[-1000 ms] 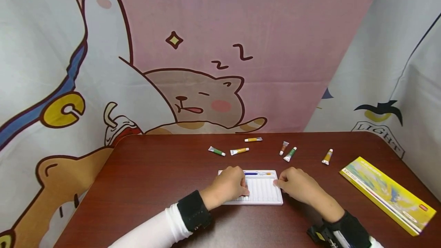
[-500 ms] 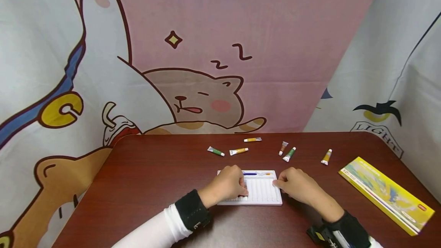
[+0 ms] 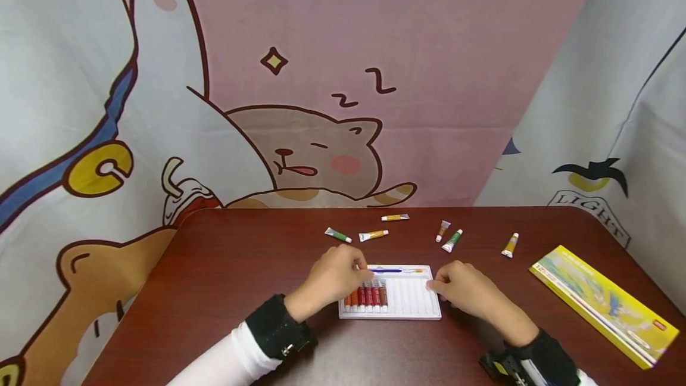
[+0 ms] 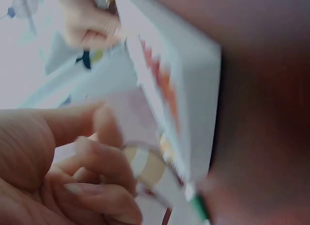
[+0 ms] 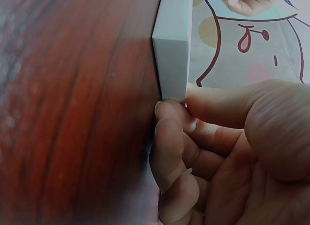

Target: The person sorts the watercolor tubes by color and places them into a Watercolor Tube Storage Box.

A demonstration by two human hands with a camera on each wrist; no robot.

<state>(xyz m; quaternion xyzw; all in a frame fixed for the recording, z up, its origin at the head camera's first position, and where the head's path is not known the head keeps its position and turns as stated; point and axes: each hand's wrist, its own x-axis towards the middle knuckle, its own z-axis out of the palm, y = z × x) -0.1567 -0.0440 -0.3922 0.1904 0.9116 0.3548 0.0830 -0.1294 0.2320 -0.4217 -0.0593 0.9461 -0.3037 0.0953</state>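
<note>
A white plastic tray (image 3: 414, 298) lies on the table, its right half showing bare slots. Red, orange and brown paint tubes (image 3: 368, 299) stand side by side in its left half, and a blue-handled paintbrush (image 3: 388, 270) lies along the far edge. My left hand (image 3: 333, 274) hovers over the tray's far left corner; in the left wrist view its loosely bent fingers (image 4: 104, 162) hold nothing. My right hand (image 3: 468, 292) pinches the tray's right edge, thumb on top and fingertips against the side, as the right wrist view shows.
Beyond the tray lie loose paint tubes: green (image 3: 338, 235) and yellow (image 3: 374, 235) on the left, brown (image 3: 442, 231) and another green tube (image 3: 452, 240) in the middle, yellow-brown (image 3: 510, 245) farther right. A yellow paint box (image 3: 605, 305) lies at the right. A printed cloth hangs behind.
My left hand has lifted off the tubes and moved left and away from me, uncovering the filled row. My right hand has stayed at the tray's edge.
</note>
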